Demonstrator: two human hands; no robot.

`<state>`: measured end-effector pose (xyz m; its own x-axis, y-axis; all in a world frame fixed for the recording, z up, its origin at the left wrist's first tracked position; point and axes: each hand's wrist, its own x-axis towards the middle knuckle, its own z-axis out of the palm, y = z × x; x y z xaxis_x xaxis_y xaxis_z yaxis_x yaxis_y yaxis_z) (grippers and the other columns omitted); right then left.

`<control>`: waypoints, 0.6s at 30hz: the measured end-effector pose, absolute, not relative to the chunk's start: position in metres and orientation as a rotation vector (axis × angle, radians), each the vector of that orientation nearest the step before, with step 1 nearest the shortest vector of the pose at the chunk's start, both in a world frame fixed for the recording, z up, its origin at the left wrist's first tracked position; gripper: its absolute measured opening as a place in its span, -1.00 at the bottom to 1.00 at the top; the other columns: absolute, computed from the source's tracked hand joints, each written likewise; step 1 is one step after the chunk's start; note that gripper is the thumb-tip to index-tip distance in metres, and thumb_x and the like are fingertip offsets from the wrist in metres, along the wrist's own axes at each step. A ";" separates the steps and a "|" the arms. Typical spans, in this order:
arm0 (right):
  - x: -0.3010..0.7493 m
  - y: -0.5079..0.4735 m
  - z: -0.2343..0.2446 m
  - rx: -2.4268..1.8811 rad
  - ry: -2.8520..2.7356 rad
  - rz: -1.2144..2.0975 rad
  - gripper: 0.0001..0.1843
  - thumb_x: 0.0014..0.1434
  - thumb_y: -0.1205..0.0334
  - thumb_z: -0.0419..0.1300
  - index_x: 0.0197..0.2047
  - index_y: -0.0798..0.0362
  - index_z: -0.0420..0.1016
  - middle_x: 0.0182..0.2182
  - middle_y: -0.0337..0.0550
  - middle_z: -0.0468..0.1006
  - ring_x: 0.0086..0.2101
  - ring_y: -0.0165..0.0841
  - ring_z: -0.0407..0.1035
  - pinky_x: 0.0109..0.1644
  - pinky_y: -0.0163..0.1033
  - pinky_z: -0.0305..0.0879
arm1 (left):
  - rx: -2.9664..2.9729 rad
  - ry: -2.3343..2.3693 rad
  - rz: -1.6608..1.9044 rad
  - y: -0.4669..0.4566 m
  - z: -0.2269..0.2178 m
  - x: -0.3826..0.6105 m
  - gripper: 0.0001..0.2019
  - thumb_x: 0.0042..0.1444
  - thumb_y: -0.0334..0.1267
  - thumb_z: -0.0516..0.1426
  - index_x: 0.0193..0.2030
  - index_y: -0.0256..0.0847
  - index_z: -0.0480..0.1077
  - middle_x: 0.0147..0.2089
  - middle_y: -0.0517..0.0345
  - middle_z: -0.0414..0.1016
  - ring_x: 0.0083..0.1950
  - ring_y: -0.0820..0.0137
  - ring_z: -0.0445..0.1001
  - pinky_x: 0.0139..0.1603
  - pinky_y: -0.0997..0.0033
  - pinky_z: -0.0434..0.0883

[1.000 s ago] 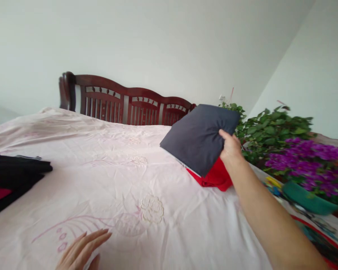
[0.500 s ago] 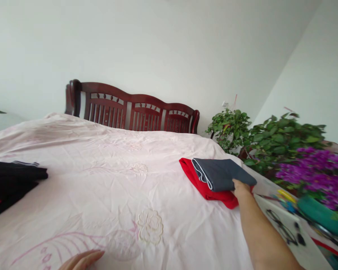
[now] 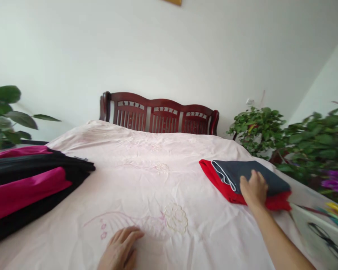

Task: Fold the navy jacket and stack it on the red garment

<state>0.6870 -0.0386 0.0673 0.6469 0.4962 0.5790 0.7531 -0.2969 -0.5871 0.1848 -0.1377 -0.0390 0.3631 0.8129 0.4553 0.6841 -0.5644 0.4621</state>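
My right hand (image 3: 255, 188) is over the front part of a folded dark grey garment with white piping (image 3: 266, 170), thumb and fingers apart; it looks to be resting on the cloth without gripping it. Beneath that garment lies a folded red garment (image 3: 214, 180), its edge showing at the left and front. My left hand (image 3: 120, 247) is low in the view above the pale pink bedspread (image 3: 138, 195), fingers stretched out and holding nothing. At the far left, black and magenta clothes (image 3: 33, 187) lie loosely on the bed.
A dark red wooden bench back (image 3: 163, 116) stands behind the bed against the wall. Leafy plants (image 3: 259, 127) and purple flowers (image 3: 336, 182) line the right side. Eyeglasses (image 3: 326, 238) lie on a pale surface at lower right. Another plant (image 3: 9, 112) is at left.
The view has turned left, showing more of the black and magenta clothes. My right hand has shifted from the grey garment's right front edge onto its top. More of my left hand shows.
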 end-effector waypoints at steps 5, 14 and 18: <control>0.539 -0.047 -0.002 -1.531 -1.634 0.244 -0.37 0.20 0.01 -0.02 0.29 0.04 0.30 0.24 0.10 0.38 0.24 -0.14 0.27 0.30 0.03 0.24 | 2.328 1.396 0.787 -0.146 -0.022 0.194 -0.55 -0.03 -0.52 0.05 -0.04 -0.11 0.55 0.09 0.04 0.57 0.13 0.22 0.50 0.19 0.14 0.45; 0.434 -0.079 -0.059 -1.597 -2.056 -0.080 -0.52 0.27 0.11 -0.01 0.18 -0.03 0.49 0.23 0.05 0.42 0.25 -0.04 0.26 0.34 0.15 0.16 | 2.419 1.343 0.742 -0.150 -0.012 0.134 -0.51 0.04 -0.50 0.04 0.10 -0.11 0.48 0.18 0.10 0.53 0.25 0.33 0.43 0.31 0.23 0.34; 0.438 -0.077 -0.057 -1.616 -2.094 -0.146 -0.53 0.29 0.13 0.00 0.17 -0.01 0.49 0.21 0.03 0.45 0.22 -0.10 0.29 0.31 0.07 0.22 | 2.499 1.885 0.725 -0.132 0.026 0.027 -0.64 0.26 -0.35 -0.01 0.11 -0.10 0.48 0.19 0.07 0.53 0.32 0.21 0.36 0.39 -0.01 0.17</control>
<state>0.4378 -0.0769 -0.0574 -0.1809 0.8811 0.4370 0.9332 0.2941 -0.2065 0.0267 -0.1322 0.0263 0.2106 0.8953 0.3925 0.9275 -0.3098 0.2092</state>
